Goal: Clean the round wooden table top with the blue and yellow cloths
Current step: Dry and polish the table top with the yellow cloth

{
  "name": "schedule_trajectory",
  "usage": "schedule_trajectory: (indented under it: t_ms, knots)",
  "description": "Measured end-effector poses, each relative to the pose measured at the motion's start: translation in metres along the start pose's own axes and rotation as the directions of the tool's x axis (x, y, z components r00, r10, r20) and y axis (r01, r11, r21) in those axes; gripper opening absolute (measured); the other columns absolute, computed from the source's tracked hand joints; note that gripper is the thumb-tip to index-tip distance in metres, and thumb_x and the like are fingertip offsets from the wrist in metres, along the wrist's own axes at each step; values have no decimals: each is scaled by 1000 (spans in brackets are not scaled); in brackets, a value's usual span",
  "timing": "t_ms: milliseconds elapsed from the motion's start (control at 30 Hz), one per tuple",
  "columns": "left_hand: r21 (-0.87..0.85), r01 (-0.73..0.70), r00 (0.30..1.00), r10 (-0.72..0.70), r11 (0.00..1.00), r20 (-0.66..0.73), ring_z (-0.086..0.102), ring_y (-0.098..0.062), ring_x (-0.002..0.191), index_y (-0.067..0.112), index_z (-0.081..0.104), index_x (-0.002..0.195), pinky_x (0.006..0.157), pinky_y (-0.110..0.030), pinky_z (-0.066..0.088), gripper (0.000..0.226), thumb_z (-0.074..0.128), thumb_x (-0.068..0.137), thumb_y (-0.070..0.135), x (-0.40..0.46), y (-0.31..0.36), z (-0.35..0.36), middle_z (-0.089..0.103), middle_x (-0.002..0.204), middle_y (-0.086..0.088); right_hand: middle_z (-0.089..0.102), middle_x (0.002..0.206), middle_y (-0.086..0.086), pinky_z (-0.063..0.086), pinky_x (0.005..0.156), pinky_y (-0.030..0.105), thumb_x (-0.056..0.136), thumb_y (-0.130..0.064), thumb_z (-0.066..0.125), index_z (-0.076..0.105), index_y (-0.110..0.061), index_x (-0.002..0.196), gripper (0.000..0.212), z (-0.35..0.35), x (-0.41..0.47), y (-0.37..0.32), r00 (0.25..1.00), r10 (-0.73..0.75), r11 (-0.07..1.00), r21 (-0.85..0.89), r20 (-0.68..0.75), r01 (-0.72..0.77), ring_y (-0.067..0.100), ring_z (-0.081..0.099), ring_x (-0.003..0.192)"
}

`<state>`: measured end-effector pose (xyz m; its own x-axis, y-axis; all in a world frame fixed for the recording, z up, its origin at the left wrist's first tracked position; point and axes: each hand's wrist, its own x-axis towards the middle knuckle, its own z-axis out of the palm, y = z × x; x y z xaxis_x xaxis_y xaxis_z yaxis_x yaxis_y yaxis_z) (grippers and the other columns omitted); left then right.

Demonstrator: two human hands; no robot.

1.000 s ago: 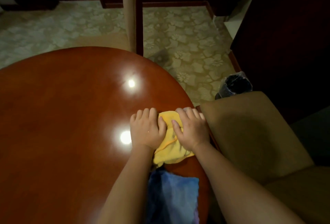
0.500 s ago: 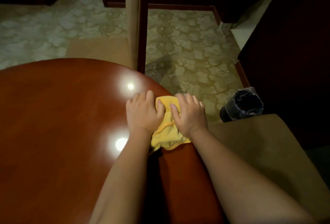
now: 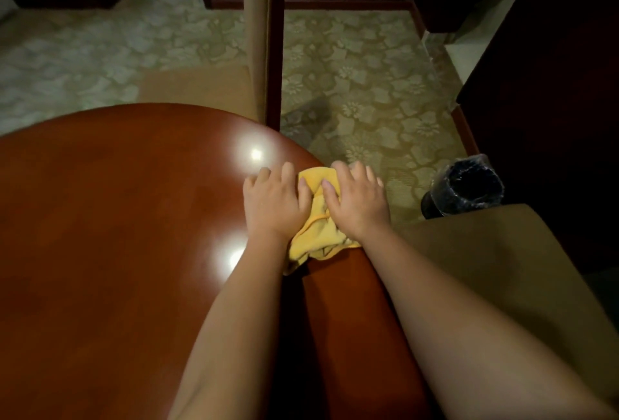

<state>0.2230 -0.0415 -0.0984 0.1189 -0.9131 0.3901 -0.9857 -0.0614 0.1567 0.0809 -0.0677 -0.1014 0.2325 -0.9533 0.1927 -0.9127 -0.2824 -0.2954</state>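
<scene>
Both hands (image 3: 315,202) half hide yellow cloth (image 3: 318,235)

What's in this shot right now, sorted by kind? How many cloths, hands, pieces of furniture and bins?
Cloths: 1, the yellow cloth; no blue cloth shows.
Hands: 2, the left hand and right hand, both pressing on that cloth.
Furniture: 3, the round wooden table, a tan chair at right, another chair beyond the table.
Bins: 1, a black lined waste bin.
Total: 7
</scene>
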Motion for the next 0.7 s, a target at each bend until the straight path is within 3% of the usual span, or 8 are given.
schedule_trajectory:
  t_ms: [300, 467, 600, 700]
  knots:
    - [4, -181, 978, 179, 984, 107, 54, -29, 69, 12, 56, 81, 65, -37, 39, 35, 34, 88, 38, -115, 39, -47, 57, 75, -6, 59, 100, 9, 45, 77, 43, 89, -48, 33, 59, -15, 113, 48, -35, -146, 15, 996, 80, 997, 8, -40, -80, 30, 55, 92]
    - [-15, -290, 944, 289, 957, 158, 57, -28, 82, 9, 63, 100, 82, -40, 34, 44, 32, 92, 39, -175, 47, -74, 60, 88, -6, 60, 100, 8, 46, 73, 40, 89, -49, 33, 59, -16, 112, 48, -51, -222, 9, 987, 150, 989, 10, -59, -149, 28, 57, 90]
    - [-143, -192, 955, 219, 971, 201, 55, -27, 88, 12, 56, 88, 94, -44, 35, 40, 28, 87, 40, -193, 58, -90, 58, 87, -5, 61, 105, 8, 47, 78, 42, 88, -53, 29, 60, -17, 114, 54, -54, -256, -3, 968, 241, 970, 34, -65, -239, 28, 58, 95]
    - [-199, -122, 967, 162, 972, 195, 52, -28, 86, 12, 51, 83, 93, -46, 36, 38, 25, 83, 40, -196, 64, -90, 55, 84, -5, 63, 104, 7, 48, 76, 41, 88, -53, 31, 61, -17, 113, 53, -53, -263, -8, 955, 281, 960, 42, -99, -278, 27, 60, 93]
